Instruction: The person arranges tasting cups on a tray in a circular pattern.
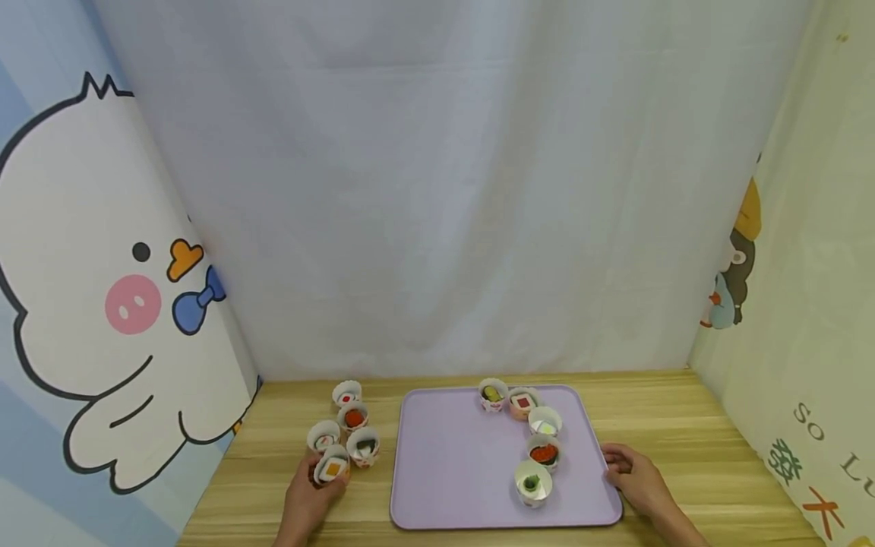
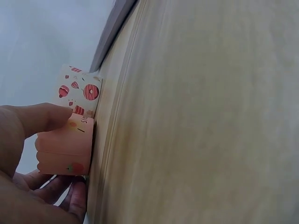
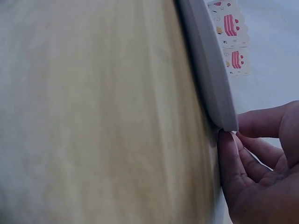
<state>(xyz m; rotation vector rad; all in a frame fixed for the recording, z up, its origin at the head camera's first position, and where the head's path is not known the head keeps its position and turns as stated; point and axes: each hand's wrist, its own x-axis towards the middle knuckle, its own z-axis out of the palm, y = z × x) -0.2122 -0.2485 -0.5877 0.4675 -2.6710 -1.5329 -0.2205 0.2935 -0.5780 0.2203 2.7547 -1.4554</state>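
Note:
My left hand holds a paper baking cup, pink with a scalloped rim, its thumb on one side and fingers on the other. Inside that cup lies a white square piece with an orange middle. The cup stands on the wooden table, left of a lilac tray. At the tray's right edge my right hand pinches the rim; in the right wrist view the fingertips meet at the tray's edge. Part of each hand's grip is hidden in the head view.
Several other paper cups, among them a cup with a red filling and a cup with a dark piece, stand around the held one. A curved row of several cups, including a cup with a green piece, occupies the tray's right half. Fabric curtains enclose the table.

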